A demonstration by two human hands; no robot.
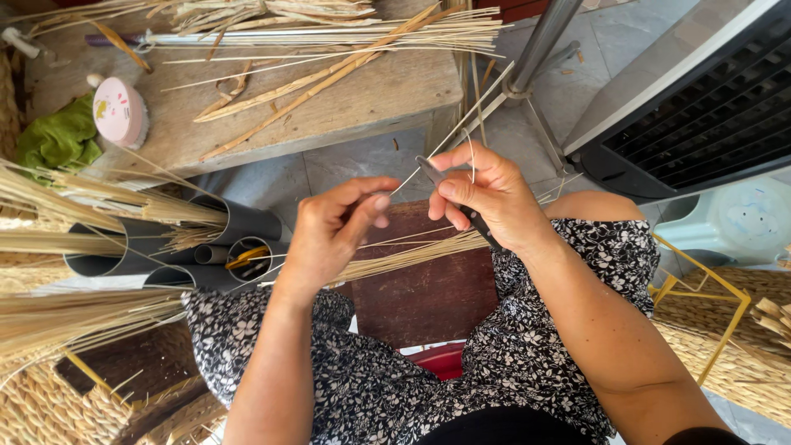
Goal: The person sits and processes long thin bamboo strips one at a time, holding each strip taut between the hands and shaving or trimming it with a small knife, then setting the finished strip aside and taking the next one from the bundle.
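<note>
Both your hands are raised above your lap, in front of the dark wooden stool (424,288) that stands between your knees. Your left hand (334,235) is bent at the wrist, and its thumb and first finger are pressed together on a thin pale reed strip (457,132); the other fingers curl loosely below. Your right hand (486,194) is closed around a small knife (457,202) with a dark handle, and its thumb lies along the top of it. The knife's tip touches the strip just above the stool, and the strip runs up and to the right, away from the stool. A loose bundle of reeds (420,251) lies across your lap, over the near part of the stool. To the left of the stool I count four dark plastic tubes (239,222) lying on their sides, with reeds sticking out of them. Beyond the stool stands one wooden counter (387,95); on it lie many long reeds, one pink round container (119,111) and one green cloth (58,140).
</note>
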